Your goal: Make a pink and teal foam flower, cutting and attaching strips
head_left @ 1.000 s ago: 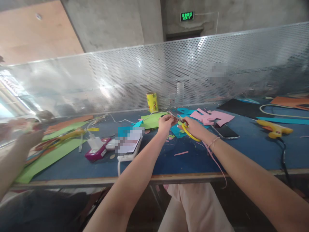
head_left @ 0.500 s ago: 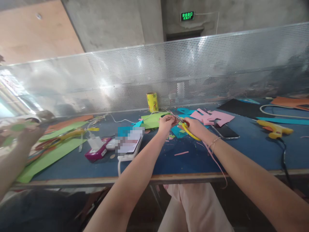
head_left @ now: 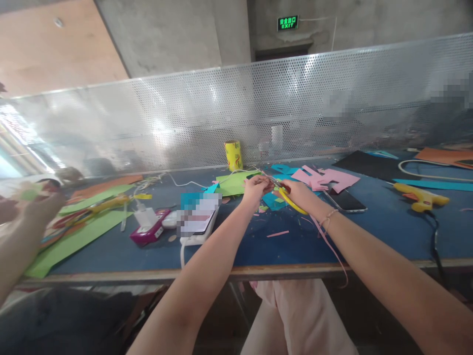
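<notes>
My right hand (head_left: 297, 194) is closed around a pair of scissors with yellow handles (head_left: 294, 204), the metal blades pointing left toward my other hand. My left hand (head_left: 257, 189) is pinched close to the blade tips; what lies in its fingers is too small and covered to make out. A thin pink strip (head_left: 330, 246) trails below my right wrist and hangs past the table edge. Cut pink sheet (head_left: 340, 179), blue pieces (head_left: 272, 201) and a green sheet (head_left: 232, 183) lie around both hands. Scraps, among them a pink sliver (head_left: 278, 233), are scattered in front.
A yellow glue gun (head_left: 420, 196) and a dark phone (head_left: 347, 201) lie to the right. On the left are a purple power block (head_left: 150, 231), a white device (head_left: 201, 234) and a co-worker's hand (head_left: 40, 204). Behind stand a yellow roll (head_left: 233, 155) and a perforated metal screen (head_left: 185, 123).
My hands stay nearly in place, with the scissors' handles drawn slightly closer together. The co-worker's hand at the left has shifted a little.
</notes>
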Available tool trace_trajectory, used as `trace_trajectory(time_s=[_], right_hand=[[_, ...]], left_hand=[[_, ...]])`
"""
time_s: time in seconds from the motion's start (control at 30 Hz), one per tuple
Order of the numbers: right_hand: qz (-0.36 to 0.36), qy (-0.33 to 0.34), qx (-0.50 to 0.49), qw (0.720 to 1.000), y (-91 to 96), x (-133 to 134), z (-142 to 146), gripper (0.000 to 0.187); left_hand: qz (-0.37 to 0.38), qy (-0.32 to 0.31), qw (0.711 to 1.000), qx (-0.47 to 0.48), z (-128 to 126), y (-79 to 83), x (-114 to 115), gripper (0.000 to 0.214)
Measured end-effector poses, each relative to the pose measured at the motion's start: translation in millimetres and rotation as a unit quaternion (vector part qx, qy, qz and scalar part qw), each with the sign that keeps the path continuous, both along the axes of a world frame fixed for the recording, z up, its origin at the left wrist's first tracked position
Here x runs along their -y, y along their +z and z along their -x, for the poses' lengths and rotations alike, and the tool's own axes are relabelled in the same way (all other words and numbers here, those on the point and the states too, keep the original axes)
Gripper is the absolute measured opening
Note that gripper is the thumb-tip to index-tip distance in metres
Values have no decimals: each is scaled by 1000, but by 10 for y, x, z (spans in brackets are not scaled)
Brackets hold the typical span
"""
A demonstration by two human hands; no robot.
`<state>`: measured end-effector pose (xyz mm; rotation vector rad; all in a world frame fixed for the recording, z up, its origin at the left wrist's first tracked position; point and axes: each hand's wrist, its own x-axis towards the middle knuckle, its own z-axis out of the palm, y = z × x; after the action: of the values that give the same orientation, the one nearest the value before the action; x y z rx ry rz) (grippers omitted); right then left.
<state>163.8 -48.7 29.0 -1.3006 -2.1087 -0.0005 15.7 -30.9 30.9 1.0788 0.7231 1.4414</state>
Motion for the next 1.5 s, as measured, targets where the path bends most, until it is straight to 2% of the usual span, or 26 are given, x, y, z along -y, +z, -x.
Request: trace_trajectory(time_s=[0.63, 0.87, 1.1, 1.33, 1.5], right_hand=[[-9, 26, -2, 1000, -27, -32, -12, 33], [-11, 30, -19, 999, -53, -60, -1, 35], [32, 65, -47, 996, -80, -94, -2, 38], [44, 74, -56, 995, -94, -140, 6, 38], [49, 52, -50, 996, -104, -133, 18, 39]], left_hand=[[-1, 1, 1000, -11, 0, -22, -19, 15], [2, 2, 1000, -15, 2, 14, 15, 14], [6, 4, 1000, -15, -3, 33, 24, 11], [21, 22, 999, -40, 3, 67, 15, 12], [-8, 46, 994, -103, 27, 52, -33, 11]])
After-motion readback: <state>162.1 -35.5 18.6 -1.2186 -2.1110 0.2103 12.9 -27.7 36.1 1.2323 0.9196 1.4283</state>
